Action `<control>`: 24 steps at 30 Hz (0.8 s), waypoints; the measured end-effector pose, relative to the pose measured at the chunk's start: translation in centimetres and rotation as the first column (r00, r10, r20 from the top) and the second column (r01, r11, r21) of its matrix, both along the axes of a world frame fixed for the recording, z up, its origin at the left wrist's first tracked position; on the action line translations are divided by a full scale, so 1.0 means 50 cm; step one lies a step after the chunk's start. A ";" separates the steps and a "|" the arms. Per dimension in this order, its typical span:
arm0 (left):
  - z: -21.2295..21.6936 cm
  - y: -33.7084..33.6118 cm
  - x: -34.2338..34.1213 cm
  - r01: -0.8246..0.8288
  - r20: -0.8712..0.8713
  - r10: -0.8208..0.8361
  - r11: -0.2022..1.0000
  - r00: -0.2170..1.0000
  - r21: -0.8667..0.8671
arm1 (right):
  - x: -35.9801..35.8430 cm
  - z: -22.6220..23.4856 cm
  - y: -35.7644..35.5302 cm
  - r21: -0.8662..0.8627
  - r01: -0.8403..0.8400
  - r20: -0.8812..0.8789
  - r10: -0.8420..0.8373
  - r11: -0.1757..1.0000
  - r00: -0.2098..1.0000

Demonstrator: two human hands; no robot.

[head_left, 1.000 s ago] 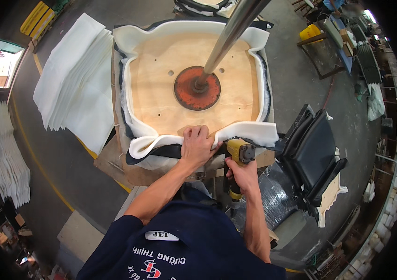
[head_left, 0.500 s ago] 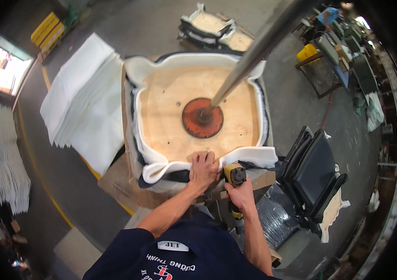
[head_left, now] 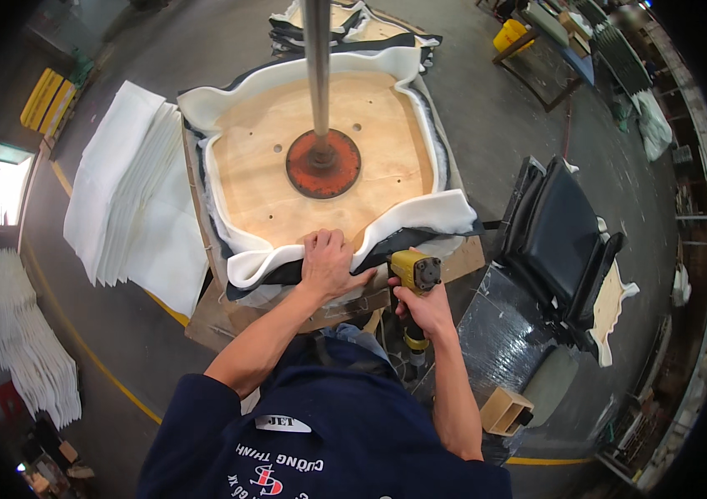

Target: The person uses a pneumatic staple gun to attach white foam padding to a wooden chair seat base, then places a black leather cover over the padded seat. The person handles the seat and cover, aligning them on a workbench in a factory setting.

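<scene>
A pale plywood seat panel (head_left: pixel 237 175) lies face up in front of me, rimmed by thick white foam (head_left: pixel 416 218) and a black cover (head_left: pixel 395 241). A round red plate (head_left: pixel 299 179) at the foot of a metal post presses on its middle. At the near edge my left hand (head_left: pixel 328 266) grips the folded foam and cover, fingers over the top and thumb stretched to the right. My right hand (head_left: pixel 424 308) is wrapped round a yellow-headed air stapler (head_left: pixel 416 270), held beside the near edge, right of my left thumb. Whether its nose touches the cover is hidden.
White foam sheets (head_left: pixel 116 191) are stacked to the left, with another pile (head_left: pixel 17 333) farther left. Black padded seats (head_left: pixel 553 233) lean at the right above a plastic-wrapped surface (head_left: pixel 491 333). More padded panels (head_left: pixel 353 29) lie beyond the post (head_left: pixel 318 75).
The view has shifted and turned, so the panel appears farther up and left. My hands are farther apart, with the left thumb now stretched out. The stapler stays in my right hand.
</scene>
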State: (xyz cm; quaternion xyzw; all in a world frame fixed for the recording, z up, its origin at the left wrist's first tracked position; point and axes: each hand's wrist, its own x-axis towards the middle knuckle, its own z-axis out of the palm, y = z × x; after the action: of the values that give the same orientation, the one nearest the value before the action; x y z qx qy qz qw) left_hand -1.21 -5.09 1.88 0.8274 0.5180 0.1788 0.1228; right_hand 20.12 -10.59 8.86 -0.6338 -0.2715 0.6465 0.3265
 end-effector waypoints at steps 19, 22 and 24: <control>-0.049 0.020 0.010 -0.023 0.165 0.023 1.000 0.986 -0.003 | -0.071 0.033 0.085 -0.108 -0.206 0.263 0.227 0.973 0.938; -0.044 0.038 0.018 -0.101 0.171 0.090 0.993 0.981 0.059 | -0.064 0.027 0.111 -0.084 -0.232 0.249 0.246 0.969 0.937; -0.046 0.038 0.016 -0.071 0.161 0.063 0.996 0.985 0.048 | -0.063 0.027 0.100 -0.068 -0.137 0.230 0.149 0.988 0.962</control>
State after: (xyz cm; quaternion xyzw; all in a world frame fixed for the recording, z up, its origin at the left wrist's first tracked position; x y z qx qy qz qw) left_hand -0.41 -3.20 -0.42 0.7956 0.5291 0.2622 0.1353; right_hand 16.96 -5.60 10.22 -0.6926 -0.3362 0.5960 0.2282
